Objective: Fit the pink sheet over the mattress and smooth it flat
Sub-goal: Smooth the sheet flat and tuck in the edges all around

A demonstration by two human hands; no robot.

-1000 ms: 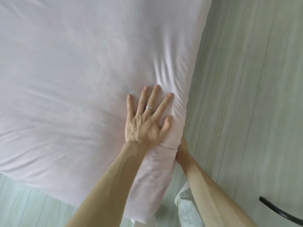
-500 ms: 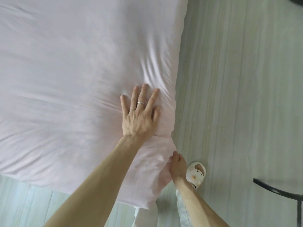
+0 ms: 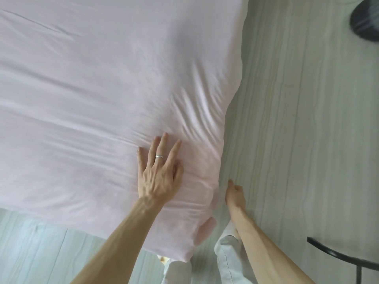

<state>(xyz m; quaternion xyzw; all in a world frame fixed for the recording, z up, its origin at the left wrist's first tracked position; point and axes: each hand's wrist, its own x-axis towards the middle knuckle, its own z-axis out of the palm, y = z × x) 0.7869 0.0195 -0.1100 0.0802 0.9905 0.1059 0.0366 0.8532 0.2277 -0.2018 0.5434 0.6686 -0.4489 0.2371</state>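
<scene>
Now off the sheet's side, right hand (image 3: 234,193), loosely curled, holding nothing, beside the mattress edge. Left hand (image 3: 159,173) flat, fingers spread, pinning the pink sheet (image 3: 92,89) near the fitted corner, probably to keep it taut; creases fanning just beyond the fingertips.

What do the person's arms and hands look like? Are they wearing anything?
Both forearms are bare, with no sleeves showing. The left hand wears a thin silver ring on one finger. The right hand shows no ring or watch, as far as can be seen.
</scene>
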